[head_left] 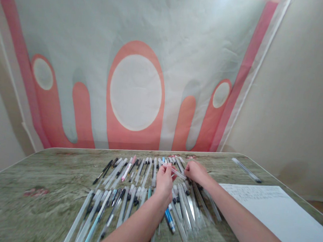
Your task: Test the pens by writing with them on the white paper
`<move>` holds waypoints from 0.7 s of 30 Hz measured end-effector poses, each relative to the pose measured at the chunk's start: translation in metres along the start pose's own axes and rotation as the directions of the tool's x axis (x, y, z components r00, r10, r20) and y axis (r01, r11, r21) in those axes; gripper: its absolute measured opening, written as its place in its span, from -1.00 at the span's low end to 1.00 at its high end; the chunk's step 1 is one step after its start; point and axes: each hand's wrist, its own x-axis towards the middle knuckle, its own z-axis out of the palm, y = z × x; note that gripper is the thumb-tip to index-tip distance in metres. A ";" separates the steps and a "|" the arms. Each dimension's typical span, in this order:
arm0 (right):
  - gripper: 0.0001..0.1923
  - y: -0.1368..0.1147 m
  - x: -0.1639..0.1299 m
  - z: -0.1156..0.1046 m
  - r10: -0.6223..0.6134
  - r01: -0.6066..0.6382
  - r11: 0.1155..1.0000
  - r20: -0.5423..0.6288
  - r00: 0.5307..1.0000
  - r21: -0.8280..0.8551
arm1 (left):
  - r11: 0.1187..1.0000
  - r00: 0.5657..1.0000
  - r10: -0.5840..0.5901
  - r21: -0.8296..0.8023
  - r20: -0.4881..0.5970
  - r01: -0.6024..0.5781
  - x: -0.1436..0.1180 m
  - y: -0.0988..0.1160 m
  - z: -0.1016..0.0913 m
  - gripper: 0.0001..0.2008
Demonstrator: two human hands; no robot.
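Note:
Many pens (121,193) lie in rows on a table (45,186) covered with a green wood-pattern cloth. My left hand (164,181) and my right hand (198,172) are over the far middle of the rows. Together they hold one clear pen (174,170) between them, lifted slightly above the others. The left fingers pinch its left part, the right fingers its right end. Most pens have clear barrels with black tips; one is pink and white (127,169), one has a blue end (169,218).
A white sheet of paper (280,218) with faint writing lies at the right of the table. A single clear pen (247,170) rests alone near the far right edge. A pink and grey patterned cloth (137,77) hangs on the wall behind.

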 end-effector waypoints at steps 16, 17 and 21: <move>-0.82 0.007 0.007 0.002 0.085 -0.086 0.996 -0.010 0.996 -0.025 | 1.000 1.000 -0.018 -0.023 -0.003 0.018 0.000 -0.001 -0.001 -0.77; -0.83 0.008 0.007 0.000 0.084 -0.085 0.996 -0.014 0.996 -0.012 | 0.999 1.000 -0.019 -0.042 -0.007 0.019 0.000 -0.001 0.000 -0.77; -0.84 0.012 0.006 -0.012 0.050 -0.047 0.996 -0.039 0.998 0.074 | 0.992 0.999 -0.011 -0.123 -0.035 0.007 0.002 0.004 0.002 -0.81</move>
